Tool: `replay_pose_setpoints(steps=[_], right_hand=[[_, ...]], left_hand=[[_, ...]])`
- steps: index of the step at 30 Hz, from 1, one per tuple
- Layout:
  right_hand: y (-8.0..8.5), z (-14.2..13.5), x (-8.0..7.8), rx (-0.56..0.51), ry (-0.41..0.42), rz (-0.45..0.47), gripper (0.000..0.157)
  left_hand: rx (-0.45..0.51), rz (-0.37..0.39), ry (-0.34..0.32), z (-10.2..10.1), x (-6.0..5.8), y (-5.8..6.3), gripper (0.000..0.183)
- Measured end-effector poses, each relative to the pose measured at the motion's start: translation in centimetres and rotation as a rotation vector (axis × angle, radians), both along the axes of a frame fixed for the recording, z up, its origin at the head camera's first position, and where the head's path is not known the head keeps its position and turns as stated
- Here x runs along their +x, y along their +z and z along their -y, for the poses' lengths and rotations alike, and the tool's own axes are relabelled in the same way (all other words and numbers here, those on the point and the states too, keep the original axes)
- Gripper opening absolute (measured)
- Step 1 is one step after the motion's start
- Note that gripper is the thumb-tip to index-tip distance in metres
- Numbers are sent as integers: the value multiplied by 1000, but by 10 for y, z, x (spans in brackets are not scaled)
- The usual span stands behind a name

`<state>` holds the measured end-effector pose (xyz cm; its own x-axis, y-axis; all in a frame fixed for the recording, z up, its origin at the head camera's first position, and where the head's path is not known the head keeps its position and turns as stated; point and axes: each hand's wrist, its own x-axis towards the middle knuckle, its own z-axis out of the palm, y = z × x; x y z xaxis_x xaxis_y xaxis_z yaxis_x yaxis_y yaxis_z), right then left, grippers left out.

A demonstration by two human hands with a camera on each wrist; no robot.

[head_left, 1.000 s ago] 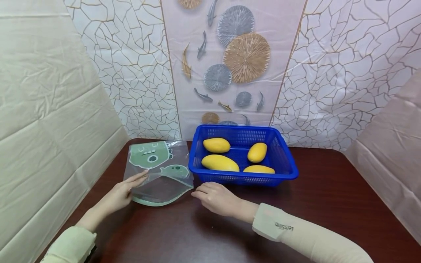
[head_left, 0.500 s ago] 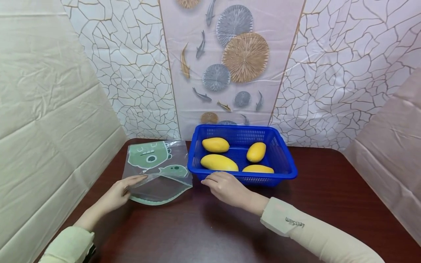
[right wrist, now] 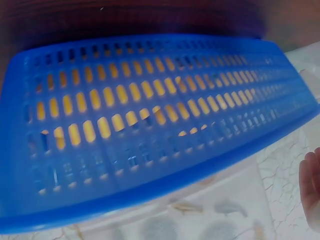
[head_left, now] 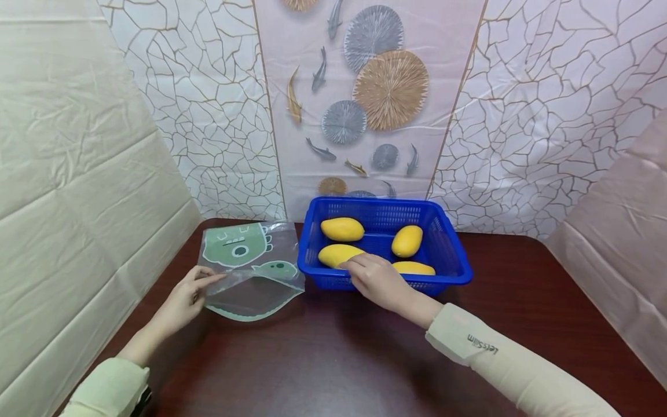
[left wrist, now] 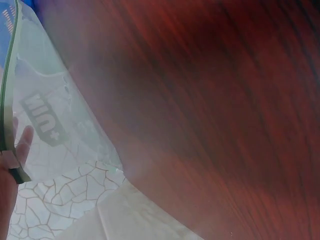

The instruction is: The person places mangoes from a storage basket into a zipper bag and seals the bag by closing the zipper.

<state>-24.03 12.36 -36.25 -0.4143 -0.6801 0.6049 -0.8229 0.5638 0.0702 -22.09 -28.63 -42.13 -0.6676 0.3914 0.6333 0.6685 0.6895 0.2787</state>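
Observation:
A clear zip bag (head_left: 283,237) with green cartoon prints lies on the left of the table, its mouth gaping towards me. My left hand (head_left: 184,298) pinches the bag's edge at the left of the mouth; in the left wrist view, fingers (left wrist: 25,140) show at the zip strip. Over the front rim of a blue plastic basket (head_left: 453,249) is my right hand (head_left: 380,282), fingertips bent down by the front-left yellow mango (head_left: 337,255) and partly covering it. Whether they touch it is hidden. The right wrist view shows the basket's slotted wall and part of the hand (right wrist: 311,187).
The basket also holds a mango (head_left: 342,229) at back left, another (head_left: 407,241) at right and one (head_left: 414,268) by the front wall. Patterned cloth (head_left: 234,116) stands behind the dark wooden table (head_left: 312,359), with plain cloth (head_left: 78,174) along the left side.
My right hand has moved right and up from beside the bag to over the basket's front rim. The left hand stays at the bag's edge, which has lifted a little.

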Motion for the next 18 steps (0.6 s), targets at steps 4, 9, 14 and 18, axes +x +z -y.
replay_pose_setpoints(steps=[4, 9, 14, 18], right_hand=[[4, -10, -9, -34, -13, -25, 21], [13, -27, -18, -56, -73, 24, 20], [19, -45, -25, -30, -197, 174, 20], [19, -54, -27, -45, -273, 295, 20]], left_hand=[[-37, -27, 7, 1, 1, 1, 63], [-138, -36, -16, 5, 4, 1, 65], [-217, 38, -37, 7, 11, 4, 71], [-239, 68, -40, 7, 16, 6, 77]])
